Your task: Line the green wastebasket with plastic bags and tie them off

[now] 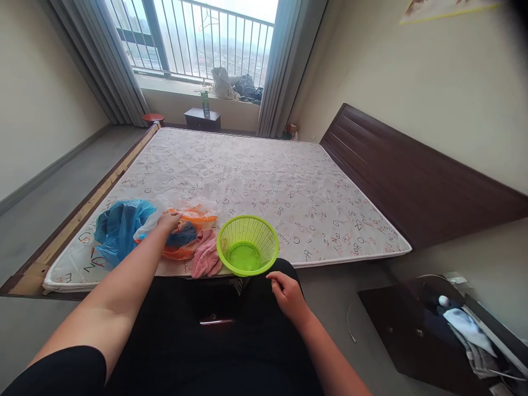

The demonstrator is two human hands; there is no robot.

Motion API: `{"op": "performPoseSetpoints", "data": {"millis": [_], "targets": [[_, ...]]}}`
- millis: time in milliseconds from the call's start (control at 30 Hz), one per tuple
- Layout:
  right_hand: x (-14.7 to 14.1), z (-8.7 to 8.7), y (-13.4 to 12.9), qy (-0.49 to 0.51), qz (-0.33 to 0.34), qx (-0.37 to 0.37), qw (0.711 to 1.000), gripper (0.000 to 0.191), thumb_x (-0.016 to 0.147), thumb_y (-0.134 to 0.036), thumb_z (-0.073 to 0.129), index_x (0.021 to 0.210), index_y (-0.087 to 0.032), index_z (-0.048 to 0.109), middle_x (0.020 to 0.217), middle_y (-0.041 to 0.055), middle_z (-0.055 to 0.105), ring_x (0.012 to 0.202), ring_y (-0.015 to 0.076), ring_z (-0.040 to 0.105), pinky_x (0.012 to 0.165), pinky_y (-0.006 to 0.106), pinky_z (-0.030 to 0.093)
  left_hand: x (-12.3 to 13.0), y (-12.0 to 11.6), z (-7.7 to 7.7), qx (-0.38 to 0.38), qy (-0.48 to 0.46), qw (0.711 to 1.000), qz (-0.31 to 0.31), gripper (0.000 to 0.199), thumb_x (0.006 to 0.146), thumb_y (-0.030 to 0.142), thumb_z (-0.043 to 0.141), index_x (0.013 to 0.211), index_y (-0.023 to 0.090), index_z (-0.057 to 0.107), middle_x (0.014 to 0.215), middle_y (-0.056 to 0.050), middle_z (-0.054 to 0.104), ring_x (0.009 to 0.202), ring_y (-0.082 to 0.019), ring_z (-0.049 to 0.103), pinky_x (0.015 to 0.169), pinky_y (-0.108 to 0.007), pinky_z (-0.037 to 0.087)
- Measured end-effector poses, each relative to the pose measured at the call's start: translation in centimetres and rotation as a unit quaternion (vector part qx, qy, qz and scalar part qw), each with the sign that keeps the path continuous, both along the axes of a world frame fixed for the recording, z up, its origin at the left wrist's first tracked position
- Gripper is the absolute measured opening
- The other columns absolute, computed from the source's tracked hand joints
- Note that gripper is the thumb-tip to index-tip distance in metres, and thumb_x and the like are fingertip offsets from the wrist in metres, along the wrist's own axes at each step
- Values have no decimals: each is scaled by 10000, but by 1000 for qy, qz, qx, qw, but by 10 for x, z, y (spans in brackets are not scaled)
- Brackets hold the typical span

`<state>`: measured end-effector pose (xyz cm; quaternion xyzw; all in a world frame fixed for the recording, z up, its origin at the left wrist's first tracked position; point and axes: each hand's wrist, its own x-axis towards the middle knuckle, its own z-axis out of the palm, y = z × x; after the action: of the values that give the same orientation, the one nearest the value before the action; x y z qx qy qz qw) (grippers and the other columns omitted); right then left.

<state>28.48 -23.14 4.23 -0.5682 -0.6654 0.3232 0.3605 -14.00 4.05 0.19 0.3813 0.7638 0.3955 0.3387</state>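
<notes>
My left hand [168,221] reaches over an orange and clear plastic bag [198,213] on the mattress, its fingers pinched on the bag's film. Dark blue cloth [183,235] shows inside the bag's opening. To the left lies a crumpled blue plastic bag [124,228]. A pink towel [206,256] rests between the orange bag and a green plastic basket [248,245]. The basket is upright at the mattress edge, with nothing visible inside. Just right of and below it, my right hand [286,294] is loosely curled above my knee, with no object visible in the fingers.
The bare mattress [256,165] has a wooden rail [82,214] on the left and a dark headboard [404,176] on the right. A dark nightstand [396,330] holding cloths stands at lower right. A bottle [205,103] stands on a small cabinet [202,119] by the window.
</notes>
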Motion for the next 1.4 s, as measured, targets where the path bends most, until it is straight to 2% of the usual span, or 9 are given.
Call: {"op": "performPoseSetpoints", "data": {"millis": [200, 300, 467, 567, 667, 833, 1033, 1200, 1400], "targets": [[-2, 3, 7, 68, -48, -35, 996, 251, 958, -343, 511, 978, -215, 726, 677, 3, 630, 622, 171, 578, 616, 291, 472, 26, -8, 68, 179, -201, 954, 129, 277, 868, 371, 660, 1051, 165, 643, 996, -57, 716, 930, -143, 701, 755, -232, 537], [-17, 16, 33, 188, -98, -65, 975, 272, 938, -434, 542, 986, -209, 688, 742, 16, 662, 607, 158, 568, 565, 275, 466, 50, -37, 118, 279, -321, 901, 85, 282, 812, 399, 740, 977, 197, 632, 1038, -44, 723, 986, -165, 696, 822, -299, 574], [-47, 53, 79, 457, -31, -259, 850, 567, 893, -718, 552, 1194, -238, 566, 1188, 124, 712, 843, 221, 728, 668, 364, 604, 92, -111, 178, 371, -359, 856, 16, 263, 734, 390, 786, 810, 208, 613, 814, 9, 681, 796, -135, 676, 784, -272, 582], [-65, 60, 88, 525, 116, -375, 755, 731, 843, -821, 547, 1257, -219, 532, 1163, 129, 721, 940, 270, 747, 769, 481, 630, 110, -156, 187, 357, -354, 864, -11, 294, 737, 454, 782, 736, 235, 586, 764, 11, 659, 742, -161, 670, 709, -297, 596], [-83, 53, 86, 569, 143, -379, 716, 665, 847, -717, 655, 1267, -212, 558, 1125, 100, 746, 954, 256, 750, 830, 459, 633, 117, -190, 185, 315, -374, 871, -56, 348, 728, 547, 794, 693, 266, 591, 770, 7, 662, 719, -192, 676, 675, -358, 617], [-84, 53, 94, 588, 23, -283, 757, 408, 747, -320, 785, 1112, -185, 662, 1088, 84, 780, 971, 243, 750, 802, 352, 643, 97, -204, 188, 330, -361, 869, -71, 377, 554, 427, 951, 815, 348, 691, 794, 48, 672, 552, -124, 601, 514, -291, 597], [-36, 91, 110, 563, -57, -128, 815, 498, 638, -238, 793, 1115, -220, 653, 1042, 49, 797, 995, 289, 746, 847, 444, 639, 44, -182, 198, 280, -275, 907, -153, 1045, 455, 181, 961, 1407, 392, 588, 1079, -5, 763, 848, -224, 755, 713, -330, 674], [-11, 111, 107, 466, -76, -33, 881, 544, 668, -326, 837, 1168, -193, 670, 1137, 88, 779, 1123, 310, 707, 935, 463, 602, 47, -159, 191, 232, -248, 911, -234, 932, 436, 261, 995, 1308, 260, 665, 1211, -107, 742, 1042, -316, 738, 784, -341, 660], [1, 96, 114, 350, -149, -8, 925, 432, 719, -414, 811, 1062, -165, 731, 1078, 96, 784, 1041, 282, 709, 828, 373, 596, 91, -118, 151, 195, -84, 972, -104, 514, 638, 443, 890, 1036, 149, 750, 1022, -114, 787, 963, -305, 741, 796, -385, 626]]}}
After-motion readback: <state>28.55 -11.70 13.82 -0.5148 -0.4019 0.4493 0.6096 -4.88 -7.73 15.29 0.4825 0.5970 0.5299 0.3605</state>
